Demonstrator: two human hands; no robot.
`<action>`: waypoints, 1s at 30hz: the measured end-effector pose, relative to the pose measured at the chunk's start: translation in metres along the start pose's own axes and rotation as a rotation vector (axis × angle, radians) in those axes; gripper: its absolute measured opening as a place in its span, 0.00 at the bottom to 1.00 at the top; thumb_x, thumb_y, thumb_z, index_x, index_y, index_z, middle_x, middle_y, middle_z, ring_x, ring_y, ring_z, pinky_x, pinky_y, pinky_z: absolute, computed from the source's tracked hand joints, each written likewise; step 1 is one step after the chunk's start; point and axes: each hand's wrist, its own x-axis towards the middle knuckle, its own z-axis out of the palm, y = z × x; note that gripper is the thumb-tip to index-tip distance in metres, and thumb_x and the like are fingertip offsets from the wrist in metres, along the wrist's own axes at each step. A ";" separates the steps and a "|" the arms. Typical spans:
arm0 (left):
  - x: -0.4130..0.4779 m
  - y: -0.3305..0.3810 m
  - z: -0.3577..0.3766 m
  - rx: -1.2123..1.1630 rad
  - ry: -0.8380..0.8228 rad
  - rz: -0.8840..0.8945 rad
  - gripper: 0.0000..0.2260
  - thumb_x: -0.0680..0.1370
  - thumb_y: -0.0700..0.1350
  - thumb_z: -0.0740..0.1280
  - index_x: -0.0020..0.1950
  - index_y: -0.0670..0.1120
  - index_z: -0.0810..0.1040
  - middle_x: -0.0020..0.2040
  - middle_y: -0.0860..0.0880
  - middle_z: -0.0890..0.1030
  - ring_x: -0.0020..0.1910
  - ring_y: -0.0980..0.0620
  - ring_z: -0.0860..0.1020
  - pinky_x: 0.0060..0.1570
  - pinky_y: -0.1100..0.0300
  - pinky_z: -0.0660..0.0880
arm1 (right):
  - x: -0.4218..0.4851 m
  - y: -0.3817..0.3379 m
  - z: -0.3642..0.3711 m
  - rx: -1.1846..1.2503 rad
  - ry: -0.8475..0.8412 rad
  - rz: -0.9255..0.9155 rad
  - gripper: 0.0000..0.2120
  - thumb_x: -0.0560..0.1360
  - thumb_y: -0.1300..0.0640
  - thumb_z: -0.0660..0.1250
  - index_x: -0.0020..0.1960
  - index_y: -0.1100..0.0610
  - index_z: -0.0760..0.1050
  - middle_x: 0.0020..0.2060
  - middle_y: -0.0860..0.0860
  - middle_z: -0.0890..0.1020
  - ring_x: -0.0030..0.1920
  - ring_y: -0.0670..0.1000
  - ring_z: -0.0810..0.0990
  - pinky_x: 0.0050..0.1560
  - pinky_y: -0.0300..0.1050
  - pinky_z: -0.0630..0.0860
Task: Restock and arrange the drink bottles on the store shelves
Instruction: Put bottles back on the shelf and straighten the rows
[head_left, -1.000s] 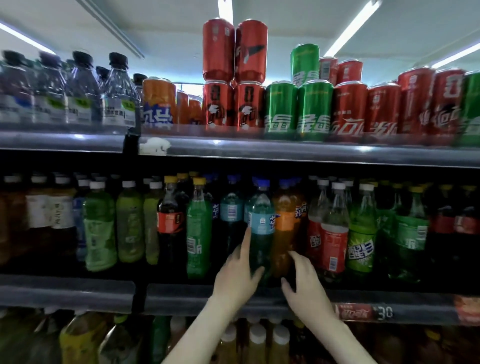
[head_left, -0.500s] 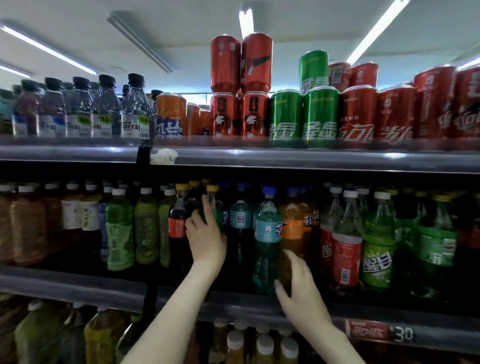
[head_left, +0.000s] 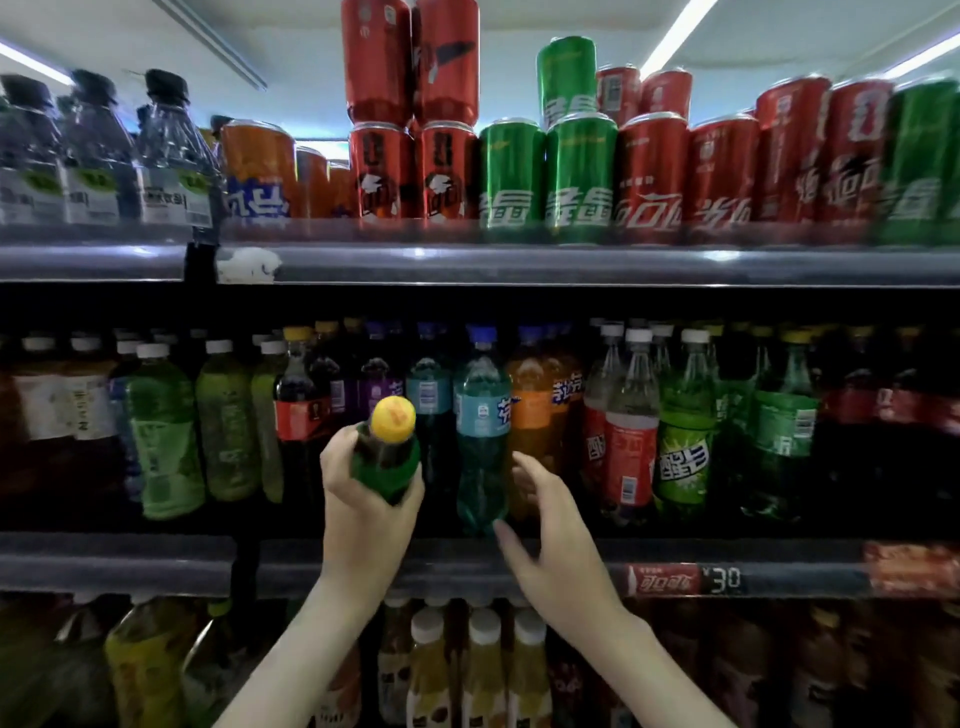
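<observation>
Before us, under a white ceiling with strip lights (head_left: 675, 36), dark store shelves run left to right. On the top shelf (head_left: 519, 266) stand water bottles (head_left: 174, 156) at left and stacked red and green cans (head_left: 511, 176). The middle shelf (head_left: 130, 564) holds rows of soda and tea bottles, with a red price tag (head_left: 685, 579) on its lip. Our left hand (head_left: 363, 519) grips a green bottle (head_left: 387, 465) with a yellow cap, tilted toward us, just in front of the middle shelf. Our right hand (head_left: 550, 540) is spread wide, holding nothing, near a teal bottle (head_left: 482, 441). We cannot read the held bottle's label, and the lowest bottles are dim and cut off.
</observation>
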 end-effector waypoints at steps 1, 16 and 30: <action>0.000 0.008 -0.004 -0.030 0.038 0.094 0.30 0.70 0.36 0.74 0.63 0.47 0.58 0.62 0.42 0.65 0.60 0.40 0.72 0.59 0.51 0.73 | 0.000 -0.005 0.000 0.037 -0.001 -0.023 0.33 0.77 0.55 0.67 0.73 0.41 0.51 0.68 0.38 0.65 0.70 0.34 0.60 0.69 0.28 0.58; -0.069 0.128 -0.017 -0.342 -0.521 -0.387 0.42 0.70 0.43 0.76 0.61 0.75 0.49 0.58 0.62 0.70 0.57 0.69 0.73 0.51 0.76 0.70 | -0.066 0.002 -0.026 0.427 -0.288 0.169 0.33 0.66 0.64 0.77 0.65 0.45 0.66 0.56 0.44 0.80 0.58 0.44 0.79 0.56 0.44 0.78; -0.162 0.097 -0.111 -0.014 -0.480 -0.911 0.36 0.70 0.46 0.76 0.64 0.65 0.55 0.59 0.62 0.72 0.55 0.67 0.74 0.49 0.74 0.73 | -0.138 0.012 0.072 0.527 -0.863 0.299 0.41 0.66 0.51 0.78 0.70 0.36 0.57 0.67 0.37 0.68 0.66 0.38 0.68 0.61 0.38 0.72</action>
